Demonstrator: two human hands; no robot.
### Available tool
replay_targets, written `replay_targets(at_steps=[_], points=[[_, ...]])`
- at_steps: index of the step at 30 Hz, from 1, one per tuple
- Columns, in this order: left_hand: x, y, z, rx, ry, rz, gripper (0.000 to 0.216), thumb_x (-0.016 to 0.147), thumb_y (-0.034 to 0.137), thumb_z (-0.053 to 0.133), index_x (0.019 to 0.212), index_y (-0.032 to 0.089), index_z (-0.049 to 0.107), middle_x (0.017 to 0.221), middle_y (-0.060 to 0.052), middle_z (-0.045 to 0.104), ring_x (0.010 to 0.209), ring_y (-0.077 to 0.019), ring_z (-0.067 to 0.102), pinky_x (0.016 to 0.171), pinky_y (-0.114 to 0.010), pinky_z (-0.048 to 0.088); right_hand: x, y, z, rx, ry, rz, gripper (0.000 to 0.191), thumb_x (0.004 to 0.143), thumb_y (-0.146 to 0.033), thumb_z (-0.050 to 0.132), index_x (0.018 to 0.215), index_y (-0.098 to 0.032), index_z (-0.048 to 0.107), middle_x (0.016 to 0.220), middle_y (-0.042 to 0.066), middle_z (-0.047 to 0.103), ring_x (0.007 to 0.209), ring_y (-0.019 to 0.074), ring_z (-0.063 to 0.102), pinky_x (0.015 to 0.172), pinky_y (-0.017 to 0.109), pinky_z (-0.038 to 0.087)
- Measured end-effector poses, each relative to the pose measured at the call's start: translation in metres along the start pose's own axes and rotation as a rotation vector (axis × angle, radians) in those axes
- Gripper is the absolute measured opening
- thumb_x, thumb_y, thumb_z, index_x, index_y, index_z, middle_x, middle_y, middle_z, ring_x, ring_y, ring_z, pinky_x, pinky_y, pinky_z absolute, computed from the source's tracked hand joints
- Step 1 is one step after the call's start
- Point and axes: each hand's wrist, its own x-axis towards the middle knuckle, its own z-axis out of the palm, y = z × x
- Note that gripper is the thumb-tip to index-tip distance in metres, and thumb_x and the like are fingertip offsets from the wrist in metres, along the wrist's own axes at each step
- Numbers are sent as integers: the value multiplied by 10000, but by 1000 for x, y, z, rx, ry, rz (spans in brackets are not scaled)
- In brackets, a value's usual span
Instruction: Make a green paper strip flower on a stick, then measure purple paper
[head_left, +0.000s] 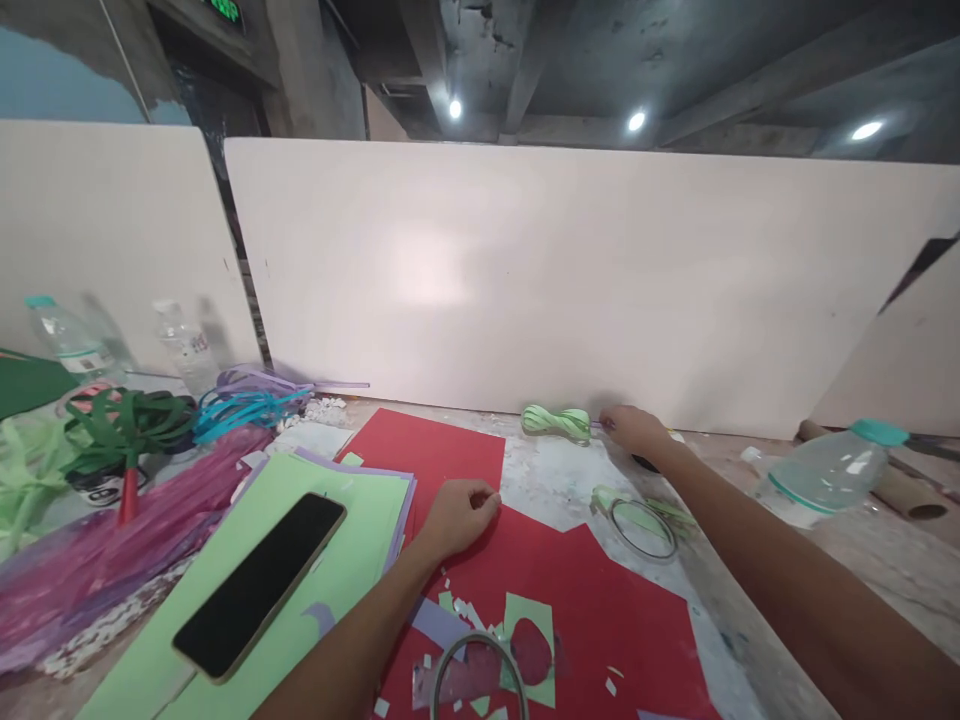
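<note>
My left hand (459, 518) rests over the red paper (585, 590) with its fingers loosely curled and nothing visible in them. At the foot of the white board, my right hand (634, 432) is closed beside a tied bundle of light green paper strips (556, 423). A thin purplish bit shows between its fingertips and the bundle; what the fingers hold is too small to make out. Nearer me lie a metal ring (643, 528) with green scraps and another ring (480, 640). Beside the near ring is a green paper piece with a round hole (551, 650).
A phone (259, 585) lies on stacked green sheets (360, 510) at left. Beyond are pink film (165, 500), dark green strips (131, 425) and two bottles (184, 345). A bottle with a teal cap (829, 475) and a cardboard tube (911, 490) lie at right. A white board (570, 280) stands behind.
</note>
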Motion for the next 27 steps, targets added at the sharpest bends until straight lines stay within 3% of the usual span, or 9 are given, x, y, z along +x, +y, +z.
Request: replay_targets(at_steps=[6,11,14,17,19,21,23,27], points=[[6,-3,4,56,4,5,321,842,362,465,746,188,717,733,-52,712,671,-193,614,625,-290,413,-12,1,-4,19,94,-4,290,915,-321,564,1158,-165,596,1177,97,605,1007,213,605,854,418,505],[2,8,-1,136,-50,34,323,852,344,439,838,210,732,829,-63,735,751,-214,650,666,-297,448,-80,-9,-32,164,266,-21,259,881,-320,487,989,-192,685,1075,116,682,874,244,635,756,370,480],[-26,13,-36,239,-102,51,268,819,355,496,852,247,739,907,-51,739,836,-230,655,760,-309,459,-136,-27,-41,270,297,-80,273,865,-417,485,851,-243,695,941,54,720,780,211,643,715,327,480],[-75,5,-99,406,-6,-29,392,823,392,472,1092,211,691,1146,-111,676,1106,-331,564,970,-425,373,-187,-47,-38,368,301,-132,296,864,-478,485,848,-270,695,910,39,727,765,210,641,649,315,473],[-110,-6,-138,542,85,-150,604,761,428,525,1276,115,569,1326,-205,543,1217,-446,443,1005,-557,295,-214,-58,-33,488,278,-180,275,865,-467,501,848,-269,691,930,49,726,766,215,633,629,317,465],[-137,-16,-161,800,95,-407,748,739,519,516,1357,102,464,1363,-218,500,1210,-448,448,950,-569,358,-234,-67,-29,566,225,-214,250,869,-445,510,847,-272,690,932,50,723,760,214,626,624,319,460],[-151,-22,-166,923,89,-497,719,791,522,440,1378,107,424,1301,-223,541,1164,-428,489,890,-557,409,-245,-75,-28,618,177,-235,240,873,-431,512,852,-274,692,927,51,721,764,215,622,631,325,453],[-151,-18,-151,983,151,-560,718,803,492,415,1405,105,364,1215,-240,566,1130,-437,511,837,-556,435,-252,-92,-29,768,124,-262,205,859,-396,536,824,-257,684,908,60,716,781,227,602,665,354,429]])
